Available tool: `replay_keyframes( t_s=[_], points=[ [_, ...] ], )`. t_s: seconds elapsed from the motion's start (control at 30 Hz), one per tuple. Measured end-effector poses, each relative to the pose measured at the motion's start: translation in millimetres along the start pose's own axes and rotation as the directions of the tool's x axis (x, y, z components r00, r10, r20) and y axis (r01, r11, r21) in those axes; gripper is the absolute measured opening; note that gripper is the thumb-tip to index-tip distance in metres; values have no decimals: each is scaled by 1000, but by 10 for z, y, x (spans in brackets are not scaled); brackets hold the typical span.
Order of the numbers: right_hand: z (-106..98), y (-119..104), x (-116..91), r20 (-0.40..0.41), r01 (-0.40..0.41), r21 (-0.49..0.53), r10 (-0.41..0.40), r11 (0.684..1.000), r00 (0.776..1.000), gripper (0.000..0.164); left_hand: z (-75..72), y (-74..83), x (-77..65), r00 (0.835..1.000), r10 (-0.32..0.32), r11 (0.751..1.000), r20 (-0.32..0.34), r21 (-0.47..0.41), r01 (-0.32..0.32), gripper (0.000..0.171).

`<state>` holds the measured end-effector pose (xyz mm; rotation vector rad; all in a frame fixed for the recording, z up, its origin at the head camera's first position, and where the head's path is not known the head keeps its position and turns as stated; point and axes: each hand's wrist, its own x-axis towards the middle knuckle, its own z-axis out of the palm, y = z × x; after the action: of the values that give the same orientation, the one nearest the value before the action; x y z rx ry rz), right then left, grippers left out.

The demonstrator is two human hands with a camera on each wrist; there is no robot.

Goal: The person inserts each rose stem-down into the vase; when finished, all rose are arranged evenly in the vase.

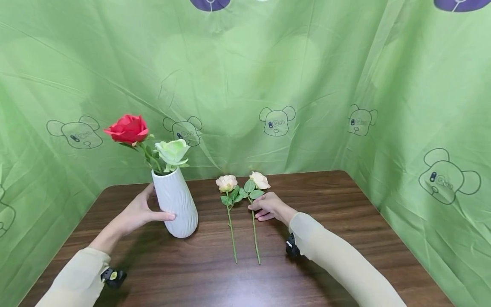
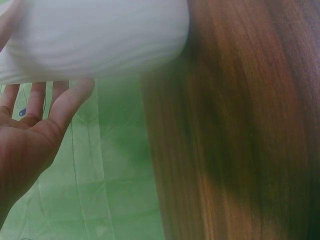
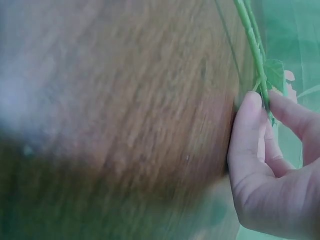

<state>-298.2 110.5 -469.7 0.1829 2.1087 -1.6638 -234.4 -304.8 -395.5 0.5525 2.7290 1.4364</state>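
Observation:
My left hand [image 1: 142, 211] holds a white ribbed vase [image 1: 175, 204], its thumb across the front and the other fingers mostly hidden behind. A red rose [image 1: 128, 129] and a pale green rose [image 1: 172, 152] stand in the vase. In the left wrist view the fingers reach round the vase wall [image 2: 110, 40]. On the right, my right hand [image 1: 271, 207] pinches the stem of a cream rose [image 1: 259, 181] just below its leaves. The right wrist view shows that green stem [image 3: 254, 52] between thumb and fingertips. A second cream rose [image 1: 226, 183] lies to its left.
The brown wooden table [image 1: 207, 277] has green cloth [image 1: 238, 85] with printed bear heads hanging behind it and at both sides. The vase stands near the table's left part, close to the back cloth.

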Motion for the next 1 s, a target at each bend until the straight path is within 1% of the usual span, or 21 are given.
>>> replay_keyframes(
  t_s=[0.13, 0.23, 0.37, 0.47, 0.67, 0.83, 1.0],
  points=[
    [14, 21, -47, 21, -9, 30, 9, 1000, 1000, 33, 3, -10, -11, 1000, -4, 1000, 7, -18, 4, 88],
    [9, 14, -108, 44, -3, 60, 1, 998, 999, 35, 0, -19, -23, 1000, -5, 1000, 6, -13, 5, 88],
    [-57, -21, -197, 56, 10, 117, -16, 993, 998, 35, -3, -23, -14, 1000, 1, 1000, 0, 2, -1, 87],
    [-136, -47, -242, 66, 13, 157, -24, 987, 998, 33, -1, -20, 4, 1000, 3, 1000, 2, -2, -3, 86],
    [-268, -124, -360, 106, 44, 217, -68, 975, 992, 30, 2, -16, 8, 1000, 8, 1000, 3, -10, -8, 86],
    [-363, -229, -540, 138, 74, 270, -115, 960, 984, 37, 9, -7, 10, 1000, 10, 1000, 6, -11, -10, 87],
    [-454, -325, -703, 181, 108, 345, -179, 932, 967, 44, -2, -11, 9, 1000, 1, 1000, 1, 6, -1, 89]
  ],
)
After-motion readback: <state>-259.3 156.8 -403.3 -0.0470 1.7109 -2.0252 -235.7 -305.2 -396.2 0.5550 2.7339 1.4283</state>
